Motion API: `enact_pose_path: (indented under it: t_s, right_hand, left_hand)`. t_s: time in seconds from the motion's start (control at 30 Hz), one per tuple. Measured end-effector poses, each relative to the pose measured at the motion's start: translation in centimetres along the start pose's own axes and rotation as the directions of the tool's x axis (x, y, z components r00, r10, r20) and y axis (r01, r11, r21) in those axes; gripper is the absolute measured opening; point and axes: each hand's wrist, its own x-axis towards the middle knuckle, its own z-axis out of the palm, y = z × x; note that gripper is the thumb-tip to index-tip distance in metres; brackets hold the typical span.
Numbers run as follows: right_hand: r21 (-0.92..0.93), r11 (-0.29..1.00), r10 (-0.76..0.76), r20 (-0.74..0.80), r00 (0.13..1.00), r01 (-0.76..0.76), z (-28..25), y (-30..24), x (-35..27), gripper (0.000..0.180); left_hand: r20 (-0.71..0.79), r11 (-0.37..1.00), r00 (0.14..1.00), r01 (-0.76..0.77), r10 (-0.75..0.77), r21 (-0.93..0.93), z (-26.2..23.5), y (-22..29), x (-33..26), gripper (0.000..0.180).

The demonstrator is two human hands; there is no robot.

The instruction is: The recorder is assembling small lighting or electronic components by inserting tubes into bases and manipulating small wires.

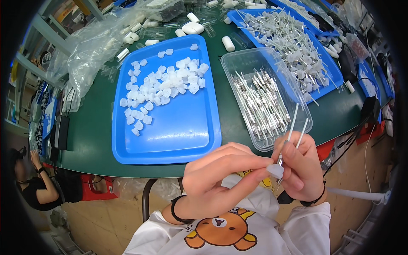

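Note:
My left hand (223, 172) pinches a small milky-white plastic cap (275, 171) between thumb and fingertips. Close against it, my right hand (301, 165) grips two thin white rods (293, 123) that point up and away; the metal part of one meets the cap. Whether the cap is seated on that metal part cannot be made out. Just beyond the right hand, a clear plastic box (307, 123) holds many similar rods with metal ends (265, 104). Left of it lies a blue tray (170, 146) with loose white caps (170, 80) heaped toward its far half.
At the far right, another blue tray (335, 76) is piled with rods bearing white caps (289, 46). White cylinders (228, 43) and clear tubes lie along the back of the green table (85, 136). A plastic bag (89, 46) is at the far left. Another person (40, 187) works at lower left.

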Motion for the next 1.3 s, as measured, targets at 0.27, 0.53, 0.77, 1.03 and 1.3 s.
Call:
enact_pose_path:
  t_s: [0.27,0.53,0.77,1.03,1.3]
  right_hand:
    - [-0.165,0.983,-0.072,0.042,0.997,0.078,-0.1,-0.1,-0.9,0.005]
    - [-0.151,0.985,-0.080,0.032,0.996,0.084,0.4,0.4,-1.0,0.003]
    - [-0.298,0.949,-0.105,-0.009,0.994,0.098,1.6,-1.1,-0.8,0.002]
    - [-0.986,0.146,-0.390,0.020,0.920,0.084,-0.8,-12.2,6.1,0.033]
    - [-0.967,-0.237,-0.512,0.045,0.858,-0.090,-2.7,-14.5,9.1,0.031]
  left_hand:
    - [0.009,0.998,0.998,-0.055,0.056,-0.036,0.1,0.6,-0.3,0.026]
    - [0.000,0.990,0.994,-0.111,0.112,0.081,-0.3,0.2,-0.8,0.026]
    - [0.002,0.958,0.985,-0.168,0.173,0.231,-0.6,1.1,0.2,0.025]
    - [-0.259,0.566,0.962,0.170,0.081,0.807,-5.0,-0.8,2.4,0.022]
    - [-0.185,0.448,0.981,0.187,-0.048,0.874,-5.0,-1.7,2.8,0.025]
